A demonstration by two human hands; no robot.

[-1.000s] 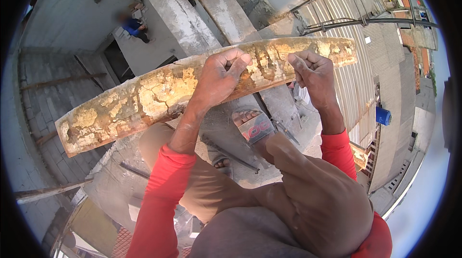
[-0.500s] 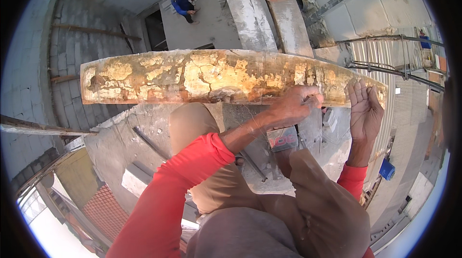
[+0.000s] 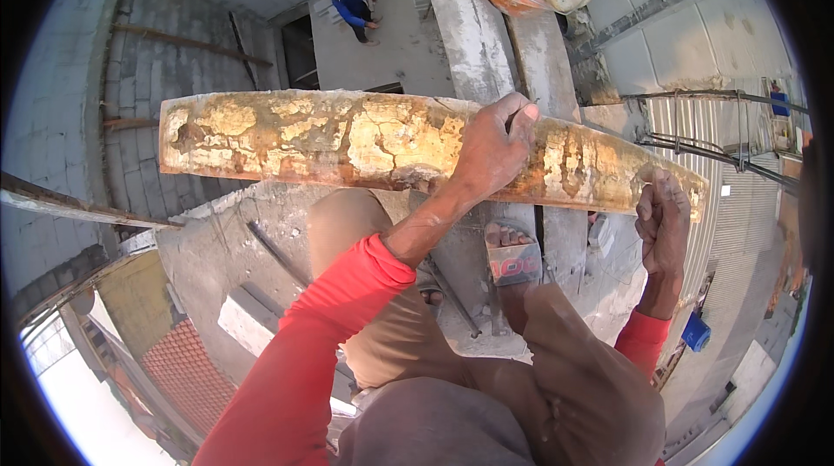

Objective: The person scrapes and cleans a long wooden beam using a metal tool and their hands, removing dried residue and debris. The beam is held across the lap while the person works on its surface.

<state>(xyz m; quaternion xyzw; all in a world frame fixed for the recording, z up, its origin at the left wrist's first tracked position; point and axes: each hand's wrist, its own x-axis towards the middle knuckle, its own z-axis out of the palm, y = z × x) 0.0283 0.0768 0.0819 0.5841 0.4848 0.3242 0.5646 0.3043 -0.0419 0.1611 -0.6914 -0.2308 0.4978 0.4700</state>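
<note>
A long board (image 3: pixel 323 140), brown with cracked, flaking yellow patches, spans the view in front of me. Above its right half is my left hand (image 3: pixel 493 153), its thumb and forefinger pinched together near the far edge. What that pinch holds, if anything, is too small to make out. Close to the board's right end, at its near edge, my right hand (image 3: pixel 662 227) is closed with curled fingers and the thumb against them. Any thing inside it is hidden.
Beyond the board, a bucket (image 3: pixel 512 4) with grey mortar and a tool handle stands on concrete-smeared planks (image 3: pixel 460 27). A person in blue (image 3: pixel 352 7) is lower down at the back. My sandalled foot (image 3: pixel 512 253) rests below the board; a metal bar (image 3: pixel 278 253) lies left.
My left hand has moved up and away from me, from the board's near edge to its far edge. The right hand's fingers have curled from spread to closed, slightly lower. The view has shifted a little.
</note>
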